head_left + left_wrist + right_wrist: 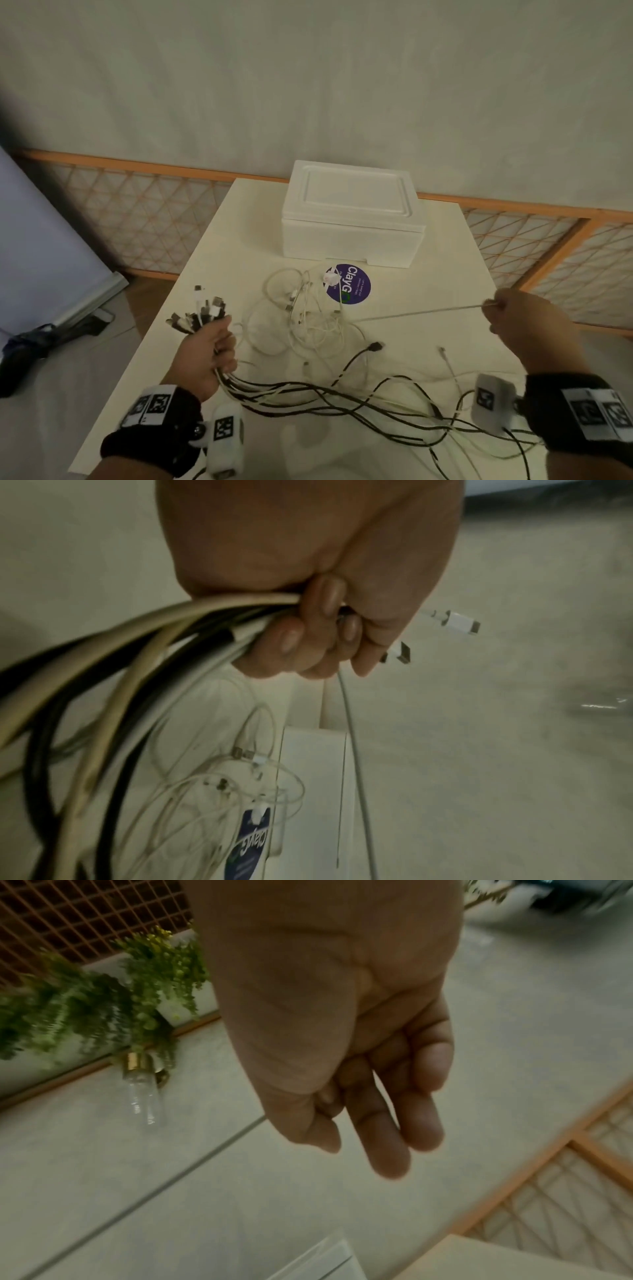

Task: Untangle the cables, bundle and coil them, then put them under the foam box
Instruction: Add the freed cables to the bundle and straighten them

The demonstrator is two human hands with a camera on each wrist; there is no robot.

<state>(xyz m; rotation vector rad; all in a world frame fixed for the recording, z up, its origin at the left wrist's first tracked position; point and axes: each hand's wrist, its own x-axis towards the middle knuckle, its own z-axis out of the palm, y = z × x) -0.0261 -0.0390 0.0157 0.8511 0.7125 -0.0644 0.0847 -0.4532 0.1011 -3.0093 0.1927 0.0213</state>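
Note:
A white foam box (352,212) stands closed at the far end of the white table (428,274). My left hand (212,346) grips a bundle of black and white cables (342,401) just below their plugs (202,311), which fan out above the fist. The bundle trails right across the near table. A loose tangle of thin white cables (308,318) lies in the middle. My right hand (496,304) pinches one thin pale cable (411,312), stretched taut out of that tangle. In the left wrist view, the left hand (308,631) clenches the cables (137,647) and two white plugs (459,620) poke out.
A round purple sticker (347,284) lies in front of the box, with a cable end on it. A black plug (375,346) lies mid-table. Wooden lattice screens (144,219) run behind the table. A dark bag (27,346) sits on the floor at left.

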